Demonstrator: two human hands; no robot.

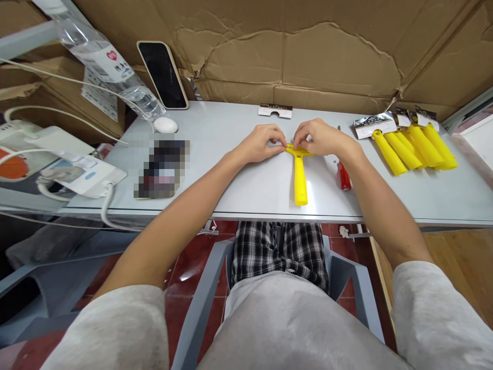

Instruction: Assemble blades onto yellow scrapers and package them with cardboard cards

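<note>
While the yellow scraper (299, 174) lies flat on the desk (246, 180) near its front edge, handle pointing toward the person, both hands meet at its crossbar head. The left hand (260, 144) has its grip pinched on the left end of the head, and the right hand (319, 137) pinches the right end; the fingertips hide whatever sits in the head itself, so whether a blade is already seated there cannot be told.

Just right of the scraper, partly under the right wrist, lies a red-handled screwdriver (344, 176). Farther right, a row of finished yellow scrapers (414, 146) rests side by side, each with a silvery blade cover at its head, which suggests several are done and this one is still being fitted. A small white card-like packet (275, 110) sits at the back of the desk, beyond the hands.

On the left, a phone (163, 75) leans against the cardboard (308, 51), beside a clear plastic bottle (108, 67) lying tilted.
</note>
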